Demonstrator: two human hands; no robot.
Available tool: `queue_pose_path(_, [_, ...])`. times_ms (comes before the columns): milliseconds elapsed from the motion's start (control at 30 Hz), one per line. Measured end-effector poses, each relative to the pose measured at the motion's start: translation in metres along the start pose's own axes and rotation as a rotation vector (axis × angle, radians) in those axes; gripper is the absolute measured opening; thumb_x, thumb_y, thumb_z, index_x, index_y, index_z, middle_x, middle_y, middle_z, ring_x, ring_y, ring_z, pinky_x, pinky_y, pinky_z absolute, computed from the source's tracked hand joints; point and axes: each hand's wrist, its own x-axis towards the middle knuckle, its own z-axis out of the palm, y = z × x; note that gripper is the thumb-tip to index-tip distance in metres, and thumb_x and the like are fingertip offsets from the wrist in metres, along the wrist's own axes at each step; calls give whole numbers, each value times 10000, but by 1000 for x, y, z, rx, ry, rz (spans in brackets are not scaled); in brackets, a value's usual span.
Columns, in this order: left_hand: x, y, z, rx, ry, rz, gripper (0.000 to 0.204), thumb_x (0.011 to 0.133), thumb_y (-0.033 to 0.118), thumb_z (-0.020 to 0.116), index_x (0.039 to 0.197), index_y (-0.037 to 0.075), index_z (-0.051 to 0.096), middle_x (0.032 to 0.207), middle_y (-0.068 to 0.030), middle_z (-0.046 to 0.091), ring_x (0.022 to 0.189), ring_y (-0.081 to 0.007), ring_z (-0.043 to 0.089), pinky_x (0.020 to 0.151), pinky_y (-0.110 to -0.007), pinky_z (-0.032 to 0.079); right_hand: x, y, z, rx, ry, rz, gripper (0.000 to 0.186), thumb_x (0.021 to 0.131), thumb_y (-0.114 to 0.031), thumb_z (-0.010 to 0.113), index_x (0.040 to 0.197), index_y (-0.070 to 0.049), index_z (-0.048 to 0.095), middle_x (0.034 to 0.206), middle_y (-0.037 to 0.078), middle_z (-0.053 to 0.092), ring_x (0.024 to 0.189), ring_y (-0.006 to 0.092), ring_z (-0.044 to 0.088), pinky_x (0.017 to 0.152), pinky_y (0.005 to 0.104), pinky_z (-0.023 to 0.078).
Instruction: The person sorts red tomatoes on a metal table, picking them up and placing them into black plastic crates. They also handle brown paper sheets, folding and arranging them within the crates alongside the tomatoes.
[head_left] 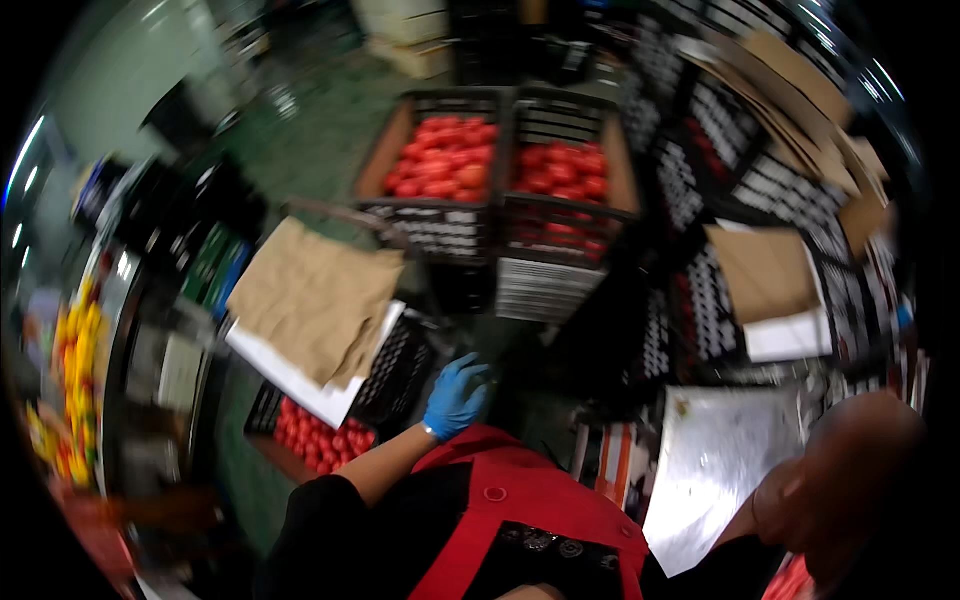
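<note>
Beside the half-curled, apparently empty left hand (458,398): black crate (397,372).
Judged stiff, best gripped by its rim; right hand (850,455) blurred, grip cannot be told.

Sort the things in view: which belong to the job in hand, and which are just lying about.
Likely the job:
gloved left hand
black crate nearest it
red tomatoes

Probably just lying about:
loose cardboard, upper right
shiny metal sheet, right
</note>
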Motion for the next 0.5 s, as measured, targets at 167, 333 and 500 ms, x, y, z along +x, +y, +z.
queue_pose_path(167, [-12,-20,-78,252,251,-27,415,732,138,649,1134,82,563,1205,-189,506,1104,-375,493,934,-439,399,66,35,-6,81,-174,-155,202,781,-222,654,924,-90,597,908,102,619,754,199,626,610,280,512])
queue_pose_path(333, [-56,-56,-121,576,335,-385,504,742,194,636,1207,50,504,1266,-246,442,1179,-429,413,997,-501,328,106,90,49,3,56,-358,318,838,-419,619,956,-124,626,800,64,664,625,155,643,564,235,488])
queue_pose_path(500, [-110,-105,-109,702,264,-755,674,706,272,665,1284,24,422,1362,-233,347,1259,-433,318,1061,-501,240,114,168,112,97,71,132,62,757,-46,663,790,2,641,754,112,650,625,201,625,555,270,487])
